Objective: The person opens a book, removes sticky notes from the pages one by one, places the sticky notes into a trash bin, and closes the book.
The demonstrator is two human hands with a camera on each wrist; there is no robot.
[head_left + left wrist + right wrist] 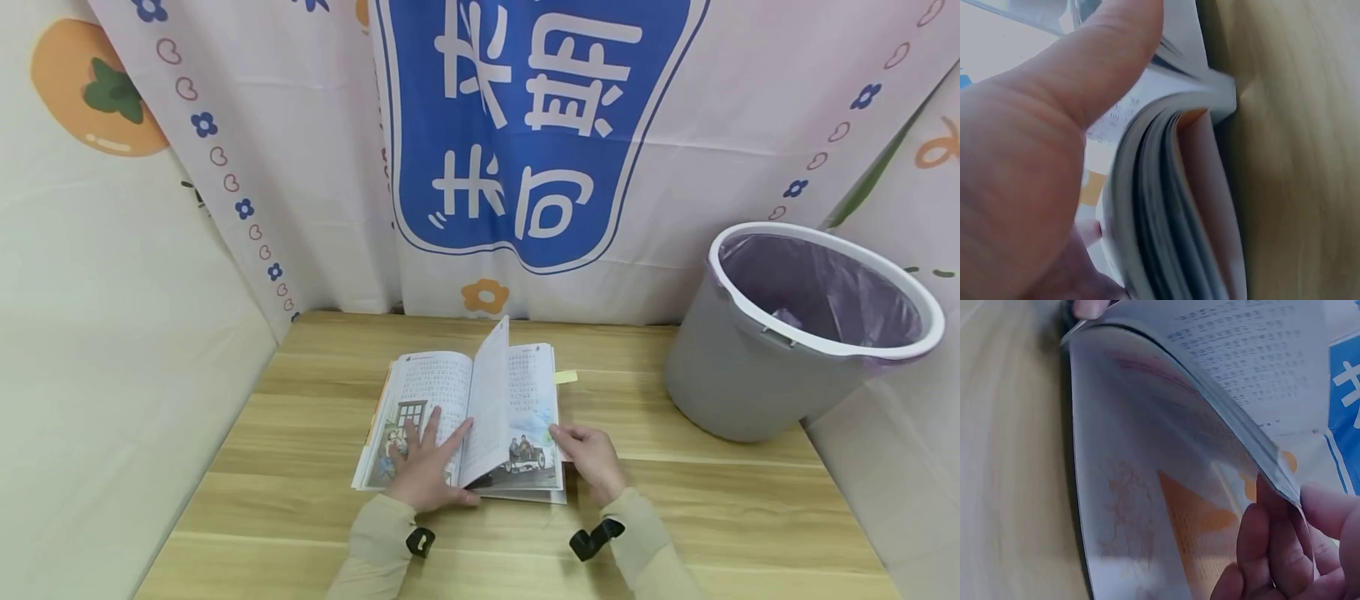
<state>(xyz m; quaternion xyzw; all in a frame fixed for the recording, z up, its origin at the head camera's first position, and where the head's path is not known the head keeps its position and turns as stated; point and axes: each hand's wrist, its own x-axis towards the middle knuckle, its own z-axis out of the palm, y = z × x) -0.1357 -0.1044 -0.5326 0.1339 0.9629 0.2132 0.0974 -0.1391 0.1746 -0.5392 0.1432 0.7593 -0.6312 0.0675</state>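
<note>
An open book (pixel 435 379) with printed text and coloured pictures lies on the table. My left hand (pixel 426 468) presses the left page with fingers spread; in the left wrist view its thumb (pixel 1110 59) lies over the paper beside the bowed page block (pixel 1147 181). One loose leaf (pixel 489 400) stands up near the spine, leaning over the right page. At the right edge, my right hand (pixel 588 454) pinches a stack of pages (pixel 1229 419), thumb above and curled fingers (pixel 1272 544) beneath. Below that lifted stack, a page with an orange patch (pixel 1194 525) shows.
A pale yellow tab (pixel 566 377) sticks out from the book's right side. To the right stands a grey bin (pixel 735 375) with a white rim and purple liner. Behind the wooden table (pixel 300 417) hangs a white printed curtain (pixel 330 208) with a blue sign.
</note>
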